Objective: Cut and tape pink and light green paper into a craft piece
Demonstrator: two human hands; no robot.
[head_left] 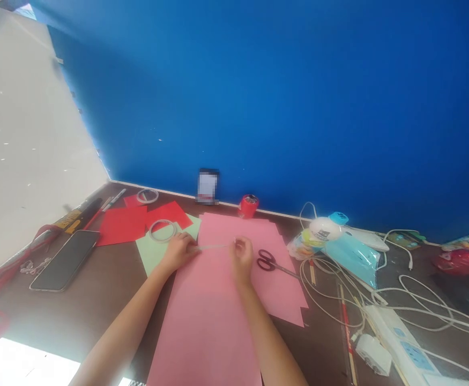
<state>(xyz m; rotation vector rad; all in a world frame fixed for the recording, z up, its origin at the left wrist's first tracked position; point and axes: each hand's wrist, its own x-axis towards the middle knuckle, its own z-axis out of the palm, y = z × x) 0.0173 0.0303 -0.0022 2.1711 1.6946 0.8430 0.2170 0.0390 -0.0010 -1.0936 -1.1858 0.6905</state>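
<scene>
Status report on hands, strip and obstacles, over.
Right hand pinching thin pale strip; left hand at its other end, grip unclear. Strip straight, over pink paper. Scissors right of right hand, clear of strip.

Arms (132, 321) extended, fingers (245, 246) bent

Narrow pale strip (215, 246) drawn straight over pink sheets (210, 305)
The strip is thin and whitish, running crosswise; from here I can't tell whether it touches the paper. The plain pink sheets lie flat on the brown desk (116, 281), overlapping unevenly, corners jutting out at the right.
</scene>
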